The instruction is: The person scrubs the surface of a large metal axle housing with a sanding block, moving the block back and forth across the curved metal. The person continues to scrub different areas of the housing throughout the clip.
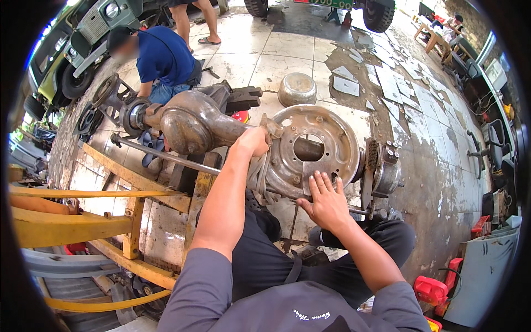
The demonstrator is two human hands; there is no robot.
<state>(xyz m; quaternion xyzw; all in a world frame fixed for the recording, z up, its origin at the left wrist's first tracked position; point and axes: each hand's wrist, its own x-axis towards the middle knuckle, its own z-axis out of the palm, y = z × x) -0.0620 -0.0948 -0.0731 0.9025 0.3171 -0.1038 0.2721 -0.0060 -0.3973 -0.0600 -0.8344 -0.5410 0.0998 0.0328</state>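
Note:
A round, rust-stained brake backing plate (345, 141) with a large center hole stands tilted before me at the end of an axle. My left hand (253, 142) is closed at its left edge; the fingertips are partly hidden. Below that hand hangs a crumpled grey rag (265, 176), against the plate's side. My right hand (325, 203) lies flat, fingers stretched out, over a small square sheet like sandpaper (315, 170) on the plate's lower face. Left of the plate is the bulky axle housing (193, 122). A wheel hub (387, 171) sits on the right.
A dented metal basin (297, 89) rests behind the plate. Yellow metal frames (72, 227) fill the lower left. At the far left a person in a blue shirt (163, 55) crouches by the axle's other end. Broken tiles (345, 83) and a red container (430, 290) lie right.

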